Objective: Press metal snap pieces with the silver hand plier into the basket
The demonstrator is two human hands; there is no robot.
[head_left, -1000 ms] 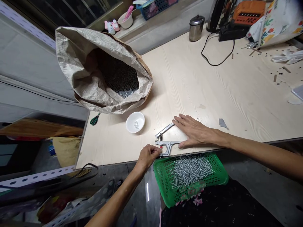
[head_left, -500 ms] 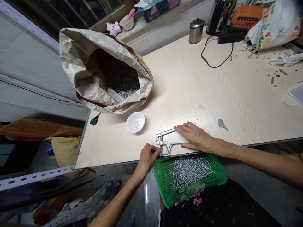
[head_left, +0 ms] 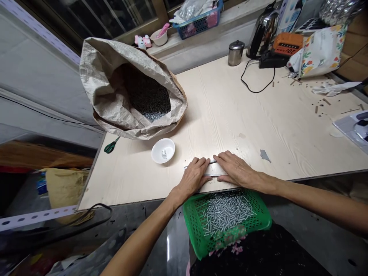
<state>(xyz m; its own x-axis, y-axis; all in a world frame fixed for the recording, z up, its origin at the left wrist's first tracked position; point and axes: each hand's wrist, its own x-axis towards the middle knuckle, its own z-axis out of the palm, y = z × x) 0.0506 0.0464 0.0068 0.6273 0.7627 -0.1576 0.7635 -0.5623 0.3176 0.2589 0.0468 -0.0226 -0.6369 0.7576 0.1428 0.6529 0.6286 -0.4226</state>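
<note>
A pair of silver hand press pliers [head_left: 212, 175] lies near the table's front edge, its two handles spread apart. Over its head end curls my left hand [head_left: 193, 175], hiding the jaw and spring. My right hand [head_left: 240, 170] is closed around the handle ends, fingers on the upper handle and thumb by the lower one. Below the table edge, a green plastic basket [head_left: 192, 222] rests at my lap, holding a heap of small silver screw-like pieces [head_left: 228, 211]. A white bowl [head_left: 155, 154] with several small metal pieces inside stands left of my hands.
A large woven sack [head_left: 97, 80] of dark metal pieces stands open at the back left, with green-handled scissors [head_left: 109, 147] below it. A lidded metal canister [head_left: 235, 53], a kettle [head_left: 260, 34] and a black cord [head_left: 255, 91] are at the back right.
My left hand has moved from the red part at the pliers' jaw up and right, onto the pliers' body. My right hand stays at the handles. The camera view has shifted slightly.
</note>
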